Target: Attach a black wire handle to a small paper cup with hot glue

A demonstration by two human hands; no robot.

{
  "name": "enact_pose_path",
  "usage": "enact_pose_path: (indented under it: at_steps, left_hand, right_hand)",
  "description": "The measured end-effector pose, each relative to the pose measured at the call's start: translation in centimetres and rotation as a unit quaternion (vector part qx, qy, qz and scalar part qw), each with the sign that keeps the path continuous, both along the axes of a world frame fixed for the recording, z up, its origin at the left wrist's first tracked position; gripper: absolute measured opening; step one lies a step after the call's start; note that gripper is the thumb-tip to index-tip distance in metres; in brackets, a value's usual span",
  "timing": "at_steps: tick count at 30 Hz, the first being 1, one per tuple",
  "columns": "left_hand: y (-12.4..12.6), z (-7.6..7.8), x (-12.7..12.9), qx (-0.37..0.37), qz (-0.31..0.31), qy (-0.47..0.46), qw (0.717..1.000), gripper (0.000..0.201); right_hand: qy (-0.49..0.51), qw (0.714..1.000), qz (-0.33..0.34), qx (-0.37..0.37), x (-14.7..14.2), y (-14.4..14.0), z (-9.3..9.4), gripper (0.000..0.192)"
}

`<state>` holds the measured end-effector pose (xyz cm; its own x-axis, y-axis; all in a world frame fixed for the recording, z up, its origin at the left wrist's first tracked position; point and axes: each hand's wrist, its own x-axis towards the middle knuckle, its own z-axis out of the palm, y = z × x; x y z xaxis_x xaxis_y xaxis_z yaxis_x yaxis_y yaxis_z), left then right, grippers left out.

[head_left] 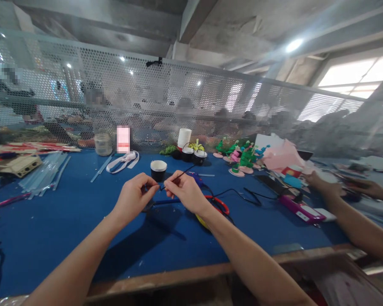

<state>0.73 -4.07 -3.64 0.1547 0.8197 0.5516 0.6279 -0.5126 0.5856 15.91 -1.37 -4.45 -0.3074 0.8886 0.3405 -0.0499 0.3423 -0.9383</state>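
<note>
Over the blue table, my left hand (136, 193) pinches one end of a thin black strand (187, 169), perhaps a wire or pipe cleaner. My right hand (185, 189) grips the same strand close beside it, and its free end sticks up to the right. The fingertips of both hands nearly meet. Just behind them stands a small black paper cup (158, 170) with a white inside, upright. Below and right of my right hand lie a red ring-shaped piece (221, 205) and a yellow one, partly hidden by my wrist.
Farther back stand two small handled cups (199, 157) and a white cup stack (184, 138). Green figures (247, 159) are at right. Glue sticks (46, 174) lie left. A purple glue gun-like device (301, 210) with a cable lies near a co-worker's arm (354, 221).
</note>
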Motion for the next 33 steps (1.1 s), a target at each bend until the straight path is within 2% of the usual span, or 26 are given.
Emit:
enact_pose_path:
  at_steps: [5, 8, 10, 13, 17, 20, 23, 26, 28, 31, 33]
  left_hand:
    - [-0.5, 0.2, 0.4, 0.035, 0.019, 0.035, 0.999, 0.010]
    - [-0.8, 0.0, 0.9, 0.027, 0.020, 0.005, 0.999, 0.010]
    - [-0.9, -0.2, 1.1, 0.011, 0.018, -0.026, 0.999, 0.010]
    - [-0.9, -0.5, 1.4, -0.041, 0.013, -0.092, 0.995, 0.010]
    - [-0.6, -0.7, 1.6, -0.135, -0.003, -0.191, 0.972, 0.014]
    - [-0.3, -0.8, 1.5, -0.176, -0.010, -0.219, 0.960, 0.017]
    - [-0.1, -0.7, 1.1, -0.184, -0.022, -0.227, 0.956, 0.018]
    - [0.1, -0.5, 0.7, -0.166, -0.031, -0.200, 0.965, 0.016]
    - [0.1, -0.3, 0.4, -0.133, -0.028, -0.151, 0.979, 0.014]
    - [0.0, 0.1, 0.1, -0.044, -0.001, -0.039, 0.998, 0.012]
    - [-0.1, 0.2, 0.0, 0.015, 0.023, 0.025, 0.999, 0.010]
  right_hand:
    - [-0.068, 0.990, -0.085, 0.086, -0.2, -0.1, -0.4, 0.013]
    - [-0.059, 0.984, -0.126, 0.113, -0.5, -0.1, -0.7, 0.013]
    - [-0.027, 0.986, -0.132, 0.101, -0.6, -0.1, -0.8, 0.014]
    - [0.043, 0.991, -0.110, 0.055, -0.8, 0.0, -0.8, 0.016]
    - [0.157, 0.986, -0.054, -0.025, -0.9, 0.1, -0.5, 0.018]
    - [0.212, 0.973, -0.002, -0.089, -1.0, -0.1, -0.2, 0.019]
    - [0.223, 0.967, 0.038, -0.120, -0.9, -0.2, 0.0, 0.020]
    - [0.189, 0.972, 0.058, -0.124, -0.7, -0.1, 0.0, 0.022]
    - [0.149, 0.981, 0.054, -0.111, -0.6, 0.0, 0.0, 0.022]
    - [0.072, 0.995, 0.021, -0.063, -0.3, 0.1, 0.0, 0.021]
    - [0.021, 0.999, -0.012, -0.021, -0.1, 0.1, -0.1, 0.019]
